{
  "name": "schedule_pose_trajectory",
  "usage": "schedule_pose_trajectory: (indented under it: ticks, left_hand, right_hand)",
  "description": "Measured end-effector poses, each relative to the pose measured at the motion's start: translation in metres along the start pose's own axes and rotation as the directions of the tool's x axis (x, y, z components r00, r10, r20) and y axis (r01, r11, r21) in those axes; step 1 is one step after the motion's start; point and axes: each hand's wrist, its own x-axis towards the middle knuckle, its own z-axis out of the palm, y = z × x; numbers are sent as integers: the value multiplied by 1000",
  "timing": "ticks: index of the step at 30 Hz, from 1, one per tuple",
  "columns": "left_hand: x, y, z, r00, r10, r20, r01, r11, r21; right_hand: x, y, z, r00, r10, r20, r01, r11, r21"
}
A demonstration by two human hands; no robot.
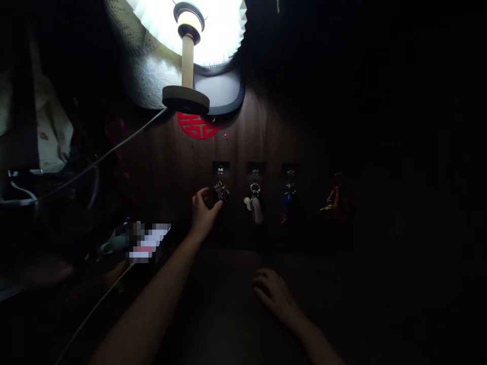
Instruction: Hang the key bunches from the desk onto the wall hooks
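My left hand [203, 215] reaches up to a small bunch of keys [220, 191] hanging from the leftmost hook. Its thumb is at the lower edge of the bunch, while the fingers curve apart on the left side; whether they touch is hard to see. To the right hangs a key ring with pale round and long pendants [255, 209]. Beyond it are a dark blue hanging item [289, 197] and a red and yellow one [334, 199], both dim. My right hand [274, 294] is lower down over a dark surface, fingers loosely spread with nothing visible in them.
A bright lamp with a pleated shade and wooden stem [187, 61] stands out at the top. Its white cord [125, 140] runs left. Behind is a red round paper cutout [198, 126]. A lit, blurred-out screen [150, 243] lies left of my forearm.
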Motion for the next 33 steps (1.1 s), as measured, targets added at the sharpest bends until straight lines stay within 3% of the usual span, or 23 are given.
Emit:
schedule_pose_trajectory:
  ticks: [3, 8, 11, 14, 17, 20, 24, 29, 33]
  left_hand:
    - [23, 13, 24, 998, 60, -31, -55, 988, 145]
    - [34, 24, 58, 982, -131, -139, 159, 965, 210]
    - [36, 25, 63, 956, -224, -188, 263, 941, 215]
    - [42, 26, 54, 954, -269, -130, 293, 924, 246]
    - [51, 24, 42, 936, -350, -31, 348, 909, 229]
    - [59, 19, 35, 920, -392, 14, 383, 906, 182]
    - [64, 11, 33, 912, -404, 73, 398, 914, 80]
    - [63, 8, 33, 881, -425, 207, 446, 893, -65]
    - [63, 11, 31, 868, -437, 237, 476, 869, -138]
  right_hand:
    - [-2, 0, 5, 999, -6, 50, 10, 997, -79]
    - [-3, -5, 2, 999, 2, 48, 3, 995, -97]
    - [-6, -7, 0, 999, -16, 27, 17, 999, -50]
    - [0, -21, -13, 998, -43, -49, 43, 999, -3]
    - [28, -55, -46, 979, -163, -123, 160, 987, -34]
    - [75, -100, -89, 929, -307, -205, 276, 947, -166]
    - [145, -145, -130, 914, -383, -132, 278, 830, -483]
    - [193, -158, -137, 933, -359, -36, 223, 653, -724]
    - [198, -156, -133, 947, -318, -39, 177, 622, -763]
